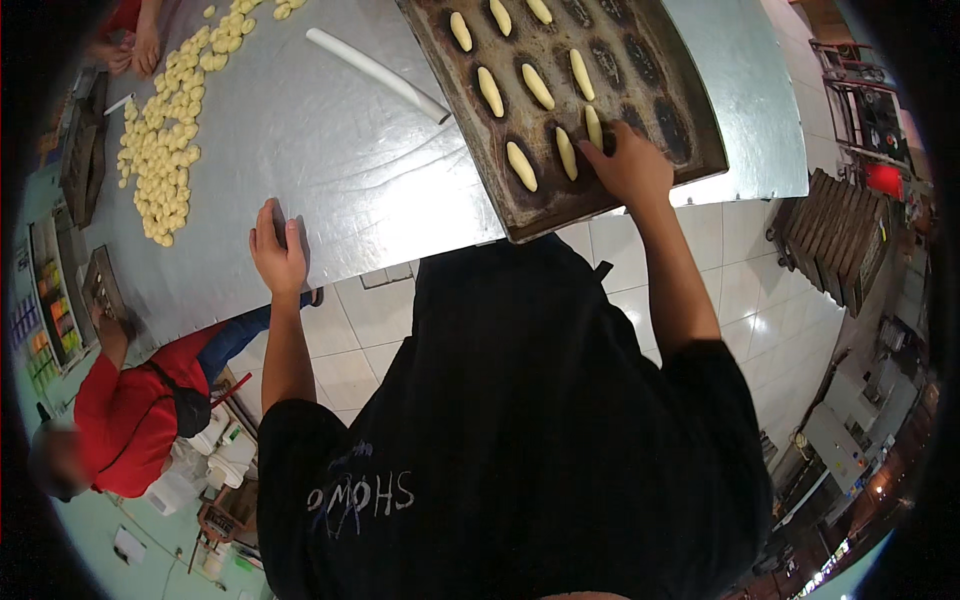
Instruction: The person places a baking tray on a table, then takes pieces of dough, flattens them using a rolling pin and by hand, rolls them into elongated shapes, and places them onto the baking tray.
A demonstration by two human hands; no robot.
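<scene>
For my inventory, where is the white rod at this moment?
At the top of the head view, the white rod lies on the metal table, left of the baking tray.

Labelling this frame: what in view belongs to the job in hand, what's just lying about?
In the job, apparently:
dough sticks
tray under them
table
probably the dough lumps

Apparently lying about:
white rod (untouched)
brown slatted stack

I see a big, shiny metal table (330, 190). On its left side, lots of little pale yellow dough lumps (165, 150) are bunched together. A long white stick (372, 70) lies slanted near the middle, and a dark, stained baking tray (640, 110) sits to the right, by the near edge.
</scene>
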